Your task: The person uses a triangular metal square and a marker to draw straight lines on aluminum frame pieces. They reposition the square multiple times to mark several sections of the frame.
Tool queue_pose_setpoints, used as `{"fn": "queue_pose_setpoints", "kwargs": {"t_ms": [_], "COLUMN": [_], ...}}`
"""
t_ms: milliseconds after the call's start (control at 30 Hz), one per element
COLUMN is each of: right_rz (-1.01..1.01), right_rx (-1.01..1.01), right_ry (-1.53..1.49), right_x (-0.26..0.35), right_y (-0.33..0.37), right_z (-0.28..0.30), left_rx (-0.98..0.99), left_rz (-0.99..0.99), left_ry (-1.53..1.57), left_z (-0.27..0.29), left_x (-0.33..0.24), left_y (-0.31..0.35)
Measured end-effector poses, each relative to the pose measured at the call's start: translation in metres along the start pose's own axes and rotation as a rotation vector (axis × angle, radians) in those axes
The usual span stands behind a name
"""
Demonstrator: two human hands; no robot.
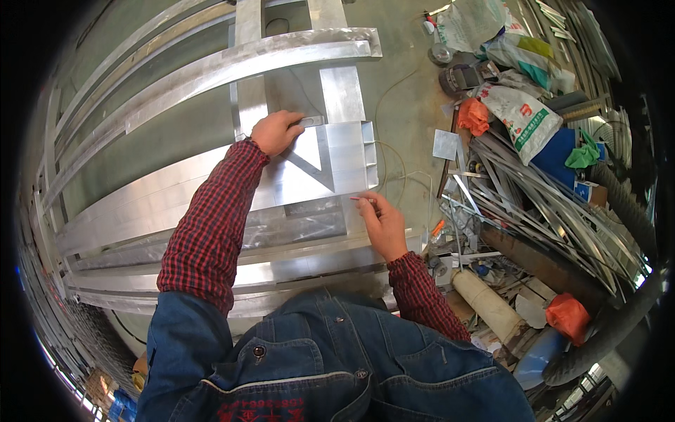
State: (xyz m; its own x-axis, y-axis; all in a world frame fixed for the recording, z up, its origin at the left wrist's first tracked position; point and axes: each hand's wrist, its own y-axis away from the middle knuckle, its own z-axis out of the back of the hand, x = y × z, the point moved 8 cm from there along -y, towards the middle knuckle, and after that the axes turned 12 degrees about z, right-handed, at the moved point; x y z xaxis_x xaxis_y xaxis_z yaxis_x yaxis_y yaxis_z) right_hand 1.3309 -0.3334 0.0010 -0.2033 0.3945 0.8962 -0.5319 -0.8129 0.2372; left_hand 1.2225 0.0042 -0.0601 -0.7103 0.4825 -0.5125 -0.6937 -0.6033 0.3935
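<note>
A wide silver aluminium profile (pixel 204 176) lies across in front of me, its open hollow end facing right. Near that end rests a metal triangle square (pixel 313 158), its thicker edge along the profile's far side. My left hand (pixel 276 133) is closed on this far edge, thumb and fingers pinching its left end. Just off the profile's near right corner is my right hand (pixel 382 219), fingers pinched around a thin red marking stick (pixel 355 198). Most of the stick is hidden by the fingers, so its exact kind is unclear.
More long aluminium bars (pixel 302 49) lie beyond and beneath the profile, resting on crosspieces. To the right are a heap of metal offcuts (pixel 520 204), plastic sacks (pixel 524 119), orange bags (pixel 567 316) and a cardboard tube (pixel 489 302). A thin cable (pixel 397 158) runs over the floor.
</note>
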Motion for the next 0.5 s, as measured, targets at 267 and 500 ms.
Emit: {"fn": "queue_pose_setpoints", "kwargs": {"t_ms": [267, 500], "right_rz": [-0.005, 0.034], "right_rx": [-0.013, -0.025], "right_ry": [-0.032, -0.018], "right_x": [0.003, 0.008], "right_y": [-0.008, -0.012], "right_z": [-0.003, 0.002], "left_rx": [-0.027, -0.016], "left_rz": [0.016, 0.004], "left_ry": [-0.009, -0.024], "left_z": [-0.002, -0.003], "left_x": [0.000, 0.001], "left_y": [0.003, 0.001]}}
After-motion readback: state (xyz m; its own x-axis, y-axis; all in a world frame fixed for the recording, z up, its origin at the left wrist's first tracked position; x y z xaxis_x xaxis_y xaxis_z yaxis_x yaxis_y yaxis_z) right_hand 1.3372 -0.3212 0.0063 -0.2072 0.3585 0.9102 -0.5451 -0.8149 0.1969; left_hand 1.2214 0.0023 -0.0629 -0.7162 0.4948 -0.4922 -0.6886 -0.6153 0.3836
